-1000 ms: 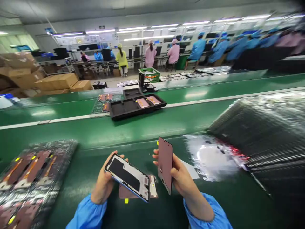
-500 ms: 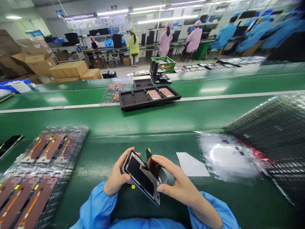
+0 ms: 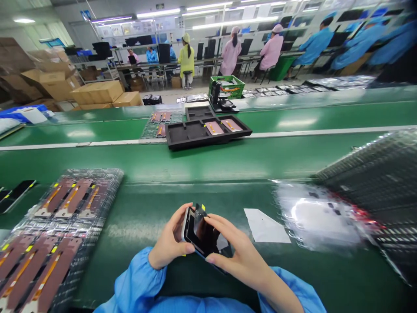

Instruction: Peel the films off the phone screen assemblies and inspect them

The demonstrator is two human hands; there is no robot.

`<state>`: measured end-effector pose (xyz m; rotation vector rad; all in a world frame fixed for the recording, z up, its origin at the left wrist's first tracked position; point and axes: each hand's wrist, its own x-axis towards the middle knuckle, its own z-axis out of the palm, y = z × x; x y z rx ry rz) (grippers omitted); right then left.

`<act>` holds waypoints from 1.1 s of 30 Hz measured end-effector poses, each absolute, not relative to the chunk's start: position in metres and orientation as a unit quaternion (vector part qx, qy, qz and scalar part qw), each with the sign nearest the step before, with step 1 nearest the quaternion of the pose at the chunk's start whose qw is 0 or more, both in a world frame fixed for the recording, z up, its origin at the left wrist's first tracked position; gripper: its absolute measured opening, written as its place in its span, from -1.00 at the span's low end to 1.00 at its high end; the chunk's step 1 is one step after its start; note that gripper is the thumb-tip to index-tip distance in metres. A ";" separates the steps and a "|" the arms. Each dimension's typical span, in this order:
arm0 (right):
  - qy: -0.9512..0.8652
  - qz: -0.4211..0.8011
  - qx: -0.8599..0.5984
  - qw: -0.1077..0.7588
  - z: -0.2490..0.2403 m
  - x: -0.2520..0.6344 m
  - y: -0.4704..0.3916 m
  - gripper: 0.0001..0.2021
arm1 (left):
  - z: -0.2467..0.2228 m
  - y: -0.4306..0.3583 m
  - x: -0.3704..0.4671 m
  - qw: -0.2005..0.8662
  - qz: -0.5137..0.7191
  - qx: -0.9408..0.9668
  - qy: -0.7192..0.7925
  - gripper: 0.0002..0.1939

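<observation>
Phone frame [image 3: 195,237] sits between your two hands, low and centred over the green desk [image 3: 137,217], just in front of your blue sleeves. Your left hand [image 3: 169,243] grasps it from the left, fingers wrapped behind its pale edge and the thumb laid across the lower front. Its long axis runs from upper left, away from you, down to the right, toward your right wrist. Your right hand [image 3: 237,256] comes over from the right and pinches a dark thin panel [image 3: 203,226] against the frame's open face; the panel stands slightly tilted at its far end, where a small yellow tab [image 3: 203,207] sticks up. Whether the panel lies fully flat in the frame you cannot tell from here. Both hands are touching the frame, so neither is nearer.

To your left, clear trays [image 3: 65,204] of brown panels with orange strips lie on the desk. To your right rest a white paper sheet [image 3: 265,226] and crumpled clear film [image 3: 312,217]. Farther off, a black tray [image 3: 208,130] sits by the white line.
</observation>
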<state>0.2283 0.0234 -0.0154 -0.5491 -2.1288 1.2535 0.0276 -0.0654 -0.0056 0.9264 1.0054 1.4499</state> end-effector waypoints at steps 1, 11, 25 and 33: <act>-0.807 0.464 -0.210 0.298 -0.017 0.227 0.021 -0.34 | -0.005 -0.065 0.029 0.544 0.612 0.391 0.420 -0.12; -0.839 0.420 -0.198 0.282 -0.024 0.226 0.015 -0.28 | -0.010 -0.064 0.030 0.558 0.621 0.378 0.401 -0.12; -0.868 0.354 -0.185 0.295 -0.020 0.225 0.013 -0.31 | -0.013 -0.065 0.031 0.560 0.610 0.396 0.397 -0.09; -0.892 0.298 -0.165 0.296 -0.015 0.225 0.013 -0.37 | -0.012 -0.065 0.032 0.539 0.605 0.428 0.400 -0.15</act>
